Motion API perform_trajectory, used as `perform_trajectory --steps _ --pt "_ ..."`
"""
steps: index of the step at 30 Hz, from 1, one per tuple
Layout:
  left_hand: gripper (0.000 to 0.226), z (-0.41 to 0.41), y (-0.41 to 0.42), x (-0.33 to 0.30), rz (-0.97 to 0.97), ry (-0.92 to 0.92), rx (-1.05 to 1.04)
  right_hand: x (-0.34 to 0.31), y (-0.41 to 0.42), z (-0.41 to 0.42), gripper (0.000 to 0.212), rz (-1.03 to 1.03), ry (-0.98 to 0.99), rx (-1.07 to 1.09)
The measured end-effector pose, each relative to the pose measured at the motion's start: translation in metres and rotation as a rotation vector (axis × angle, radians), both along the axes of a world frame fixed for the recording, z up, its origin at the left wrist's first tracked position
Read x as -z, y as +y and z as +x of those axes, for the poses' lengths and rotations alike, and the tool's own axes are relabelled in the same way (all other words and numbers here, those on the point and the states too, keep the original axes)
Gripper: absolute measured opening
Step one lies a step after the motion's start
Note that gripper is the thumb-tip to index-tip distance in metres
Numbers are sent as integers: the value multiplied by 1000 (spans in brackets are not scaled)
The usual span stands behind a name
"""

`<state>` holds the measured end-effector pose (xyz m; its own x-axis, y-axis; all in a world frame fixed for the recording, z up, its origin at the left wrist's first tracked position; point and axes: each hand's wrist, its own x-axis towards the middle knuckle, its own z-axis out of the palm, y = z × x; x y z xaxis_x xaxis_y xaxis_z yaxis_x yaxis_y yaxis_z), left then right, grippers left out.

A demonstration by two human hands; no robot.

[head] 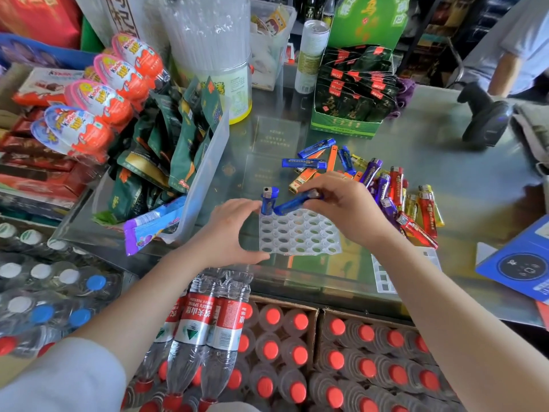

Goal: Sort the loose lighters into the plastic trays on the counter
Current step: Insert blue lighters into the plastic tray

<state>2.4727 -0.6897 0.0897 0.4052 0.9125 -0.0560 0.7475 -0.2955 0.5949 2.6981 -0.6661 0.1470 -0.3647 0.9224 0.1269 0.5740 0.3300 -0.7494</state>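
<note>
A clear plastic tray (300,233) with rows of oval holes lies on the glass counter. One blue lighter (269,200) stands upright in its far left corner hole. My left hand (230,233) grips the tray's left edge, thumb at the near side and fingers by the upright lighter. My right hand (341,206) holds a second blue lighter (294,203) tilted, its lower end at a far-row hole beside the first. A heap of loose lighters (386,185), blue, orange, purple, red and yellow, lies beyond and right of the tray.
A second clear tray (386,278) lies at the counter's near right edge. A clear bin of snack packs (205,173) stands left. A green display box (350,120) and a barcode scanner (487,120) stand behind. Bottled water (282,352) fills crates below.
</note>
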Motion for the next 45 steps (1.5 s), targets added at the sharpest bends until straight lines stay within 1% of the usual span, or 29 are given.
perform_trajectory --steps 2,4,7,9,12,14,16,18,21,24,29,30,32,34,35,40,45 --pt "94 4 1 3 39 57 10 2 -4 -9 22 26 -15 -26" --pt "91 6 0 4 71 69 5 5 -7 -19 20 25 -9 14" --pt "91 5 1 3 61 98 13 7 -10 -29 19 35 -11 93" --pt "89 5 1 0 29 107 26 5 -9 -33 18 74 -57 64" --pt "88 5 -1 -6 -57 1 15 1 -8 -36 16 128 -151 -16" --pt "86 6 -4 -10 -78 -91 0 -2 -8 -38 14 145 -195 -47" --pt "83 7 -6 -13 -86 -126 -22 -2 -8 -44 14 143 -211 -58" --pt "82 7 -5 -14 -106 -131 -41 0 -9 -50 17 114 -184 -44" --pt "81 5 -5 -13 -132 -130 -56 8 -13 -57 18 65 -66 78" --pt "85 4 -4 -11 -149 -122 -60 16 -16 -57 18 52 -4 159" --pt "87 0 -3 -14 -125 -115 -67 9 3 -36 28 -42 -55 24" --pt "85 -1 -3 -16 -128 -107 -66 8 10 -31 27 -59 -41 51" --pt "84 -3 -2 -19 -150 -90 -58 12 27 -20 21 -37 -37 183" --pt "84 -4 -1 -19 -167 -87 -49 21 43 -15 16 37 -105 309" --pt "83 -5 -1 -19 -171 -91 -46 26 51 -13 16 68 -147 339" --pt "76 -4 3 -15 -162 -101 -56 39 72 -12 27 76 -336 392" --pt "79 -5 3 -10 -140 -99 -48 41 85 -15 25 24 -331 390"
